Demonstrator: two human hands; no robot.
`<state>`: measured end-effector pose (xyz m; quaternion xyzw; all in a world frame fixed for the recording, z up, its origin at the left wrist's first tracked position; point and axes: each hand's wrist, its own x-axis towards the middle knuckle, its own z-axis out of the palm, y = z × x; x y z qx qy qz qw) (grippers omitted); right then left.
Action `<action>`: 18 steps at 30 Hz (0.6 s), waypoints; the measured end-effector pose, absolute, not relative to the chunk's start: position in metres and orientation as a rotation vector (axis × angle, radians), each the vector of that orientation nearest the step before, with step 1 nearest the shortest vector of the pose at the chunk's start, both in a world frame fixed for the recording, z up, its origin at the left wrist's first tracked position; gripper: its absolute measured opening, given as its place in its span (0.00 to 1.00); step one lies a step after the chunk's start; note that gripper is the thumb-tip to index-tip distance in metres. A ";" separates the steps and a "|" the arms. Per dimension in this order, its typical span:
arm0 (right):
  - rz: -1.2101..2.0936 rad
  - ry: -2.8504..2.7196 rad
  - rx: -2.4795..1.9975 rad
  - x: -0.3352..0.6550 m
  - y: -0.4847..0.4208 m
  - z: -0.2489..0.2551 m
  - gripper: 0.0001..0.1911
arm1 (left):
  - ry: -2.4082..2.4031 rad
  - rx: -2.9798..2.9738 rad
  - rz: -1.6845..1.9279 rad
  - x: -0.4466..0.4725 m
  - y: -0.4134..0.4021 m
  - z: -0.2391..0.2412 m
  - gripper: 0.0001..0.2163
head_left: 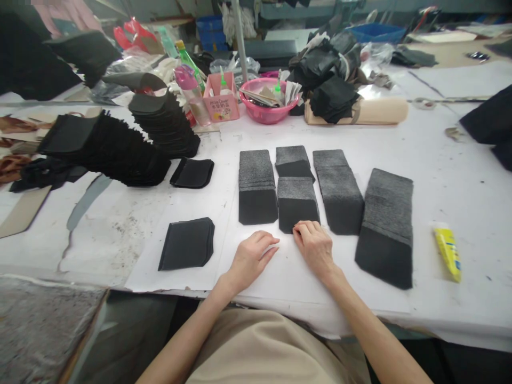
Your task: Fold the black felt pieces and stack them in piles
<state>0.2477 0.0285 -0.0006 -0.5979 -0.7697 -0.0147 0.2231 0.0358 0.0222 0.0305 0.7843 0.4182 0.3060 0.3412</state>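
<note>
Four fanned rows of black leather-like pieces lie before me: one at left (258,205), a short middle one (298,210), one to its right (342,213) and the rightmost (386,256). Their upper parts look grey and fuzzy, their lower parts smooth. My right hand (314,245) has its fingers closed at the bottom edge of the middle row, pinching a black piece there. My left hand (254,258) hovers to the left, thumb and fingers apart with nothing between them. Left of it rests a small stack of folded black pieces (187,244).
Another small black stack (192,173) sits near tall leaning piles (108,146). Behind stand a pink basin (270,113), a pink box (221,104) and a bottle (192,88). A yellow tube (447,250) lies at right. The white table's front edge is close to my body.
</note>
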 end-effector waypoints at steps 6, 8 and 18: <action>-0.090 -2.302 -1.560 0.251 0.024 -0.001 0.10 | 1.120 2.218 0.724 0.045 0.034 0.027 0.11; -0.086 -2.335 -1.535 0.250 0.024 -0.002 0.12 | 1.141 2.222 0.722 0.044 0.034 0.025 0.10; 0.519 -1.568 -1.603 0.261 0.037 -0.009 0.12 | 1.023 2.353 0.760 0.065 0.053 0.008 0.15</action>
